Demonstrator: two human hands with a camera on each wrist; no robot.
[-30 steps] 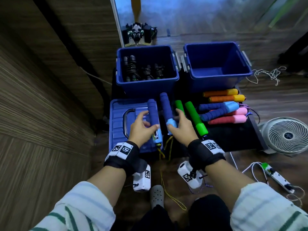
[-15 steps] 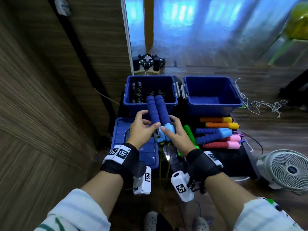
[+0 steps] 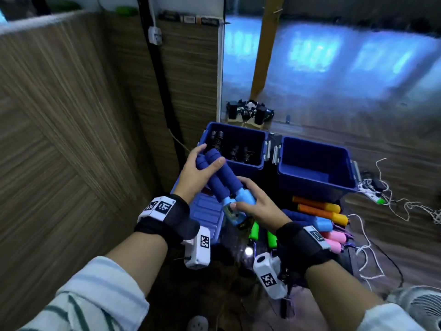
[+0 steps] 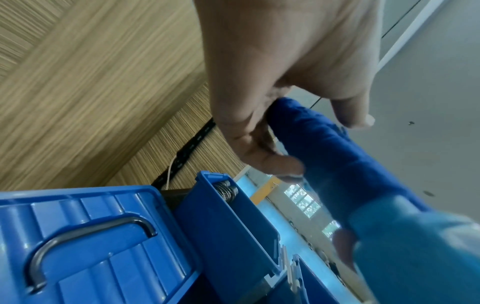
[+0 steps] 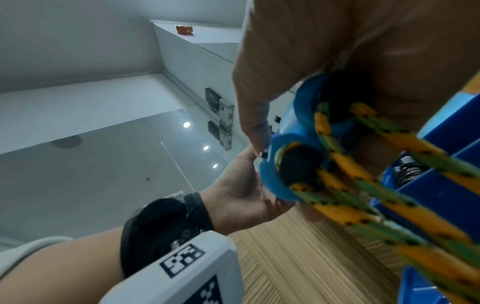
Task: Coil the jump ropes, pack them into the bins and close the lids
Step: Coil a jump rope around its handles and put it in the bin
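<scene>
Hands (image 3: 195, 174) (image 3: 260, 204) both curl round blue handles (image 3: 220, 177) (held side by side).

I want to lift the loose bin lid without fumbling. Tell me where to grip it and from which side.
Grip the dark metal handle on the blue lid. The lid lies flat, top up, in front of the left bin, and the handle arches clear of the ribbed surface, so fingers can likely hook under it from above. Both hands hold the blue jump rope handles, so free one first.
</scene>
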